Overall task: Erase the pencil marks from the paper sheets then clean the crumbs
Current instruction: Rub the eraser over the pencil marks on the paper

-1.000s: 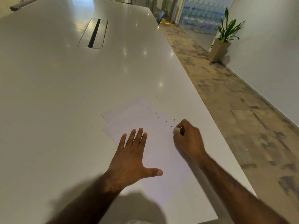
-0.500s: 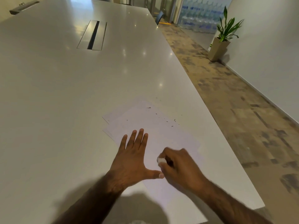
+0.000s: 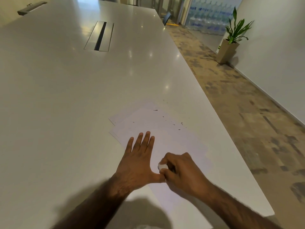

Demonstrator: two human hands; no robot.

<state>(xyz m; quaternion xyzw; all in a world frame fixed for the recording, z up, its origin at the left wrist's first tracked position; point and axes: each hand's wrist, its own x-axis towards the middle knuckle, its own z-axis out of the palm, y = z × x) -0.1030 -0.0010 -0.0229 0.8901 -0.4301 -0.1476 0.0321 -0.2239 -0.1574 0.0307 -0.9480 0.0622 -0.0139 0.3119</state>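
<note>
A few overlapping white paper sheets lie near the right edge of the white table. Small dark eraser crumbs are scattered over the far part of the top sheet. My left hand presses flat on the paper with its fingers spread. My right hand grips a small white eraser and holds it on the sheet just beside my left thumb. No pencil marks stand out on the paper from here.
A recessed cable hatch sits in the middle of the table far ahead. The table's right edge runs close to the sheets, with patterned carpet beyond. A potted plant stands by the right wall.
My right hand with the eraser has moved from the sheet's far right side down and left, close to my left thumb. My left hand has stayed flat on the paper.
</note>
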